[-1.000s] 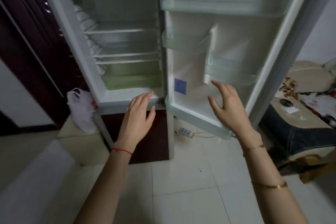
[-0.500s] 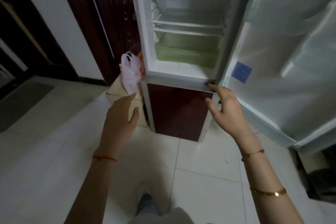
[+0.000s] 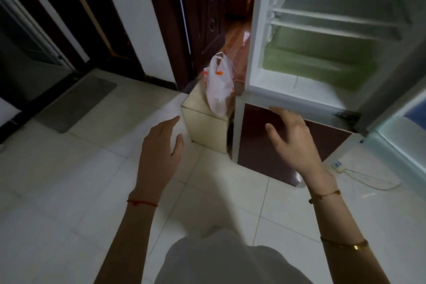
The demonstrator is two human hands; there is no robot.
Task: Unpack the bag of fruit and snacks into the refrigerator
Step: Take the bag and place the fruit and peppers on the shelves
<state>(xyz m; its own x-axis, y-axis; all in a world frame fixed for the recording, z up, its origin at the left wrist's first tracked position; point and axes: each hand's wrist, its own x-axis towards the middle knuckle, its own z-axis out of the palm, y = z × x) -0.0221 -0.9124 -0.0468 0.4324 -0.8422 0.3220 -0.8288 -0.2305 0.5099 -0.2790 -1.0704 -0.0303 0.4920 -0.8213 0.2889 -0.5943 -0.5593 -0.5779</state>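
Observation:
A white plastic bag point(image 3: 218, 85) with orange print stands upright on a low beige box point(image 3: 205, 127) just left of the refrigerator point(image 3: 255, 37). The refrigerator's upper compartment stands open, showing bare wire shelves and a green crisper drawer point(image 3: 318, 57). My left hand point(image 3: 161, 145) hovers with fingers spread, below and left of the bag, holding nothing. My right hand point(image 3: 292, 140) is also spread and empty, in front of the dark red lower door point(image 3: 322, 136), below and right of the bag.
The open refrigerator door point(image 3: 401, 108) swings out at the right. A dark wooden door point(image 3: 202, 18) is behind the bag. A grey mat point(image 3: 76, 101) lies on the white tile floor at the left. A power strip point(image 3: 337, 166) with cord lies by the fridge base.
The view has swung left and down, bringing the bag toward the centre. Both hands have left the refrigerator door and moved down toward the bag, staying spread and empty.

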